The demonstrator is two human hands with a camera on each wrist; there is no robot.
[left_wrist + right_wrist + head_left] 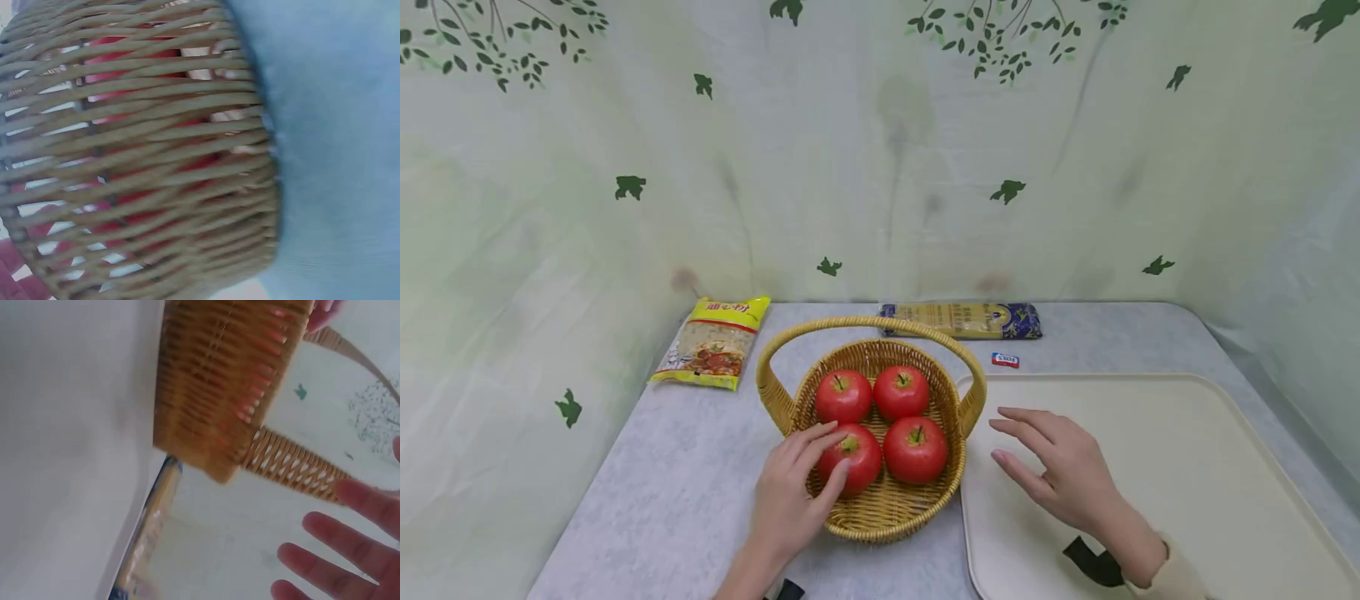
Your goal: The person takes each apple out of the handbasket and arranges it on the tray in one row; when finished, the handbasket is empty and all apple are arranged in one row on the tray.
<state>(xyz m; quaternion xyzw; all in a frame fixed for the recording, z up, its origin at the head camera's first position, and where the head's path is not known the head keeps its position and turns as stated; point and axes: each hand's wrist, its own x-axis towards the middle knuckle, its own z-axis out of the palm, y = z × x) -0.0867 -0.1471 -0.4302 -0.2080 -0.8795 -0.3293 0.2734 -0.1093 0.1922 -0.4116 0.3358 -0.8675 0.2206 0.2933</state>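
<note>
A round wicker basket (891, 529) with a tall arched handle holds several red apples. My left hand (792, 490) reaches over its near left rim. The fingers and thumb spread over the left side of the front-left apple (859, 471), overlapping it in the head view. Through the weave in the left wrist view, parts of a red apple (134, 219) show. To the right of the basket, my right hand (1060, 462) hovers above the tray with its fingers extended, holding nothing. In the right wrist view its spread fingers overlap the basket handle (294, 464).
A large cream tray (1157, 467) lies right of the basket. Behind stand a yellow-topped food bag (715, 343) at left and a long gold and blue packet (962, 319). Near the packet lies a small red and blue item (1005, 360). Leaf-patterned curtains (895, 167) enclose the table.
</note>
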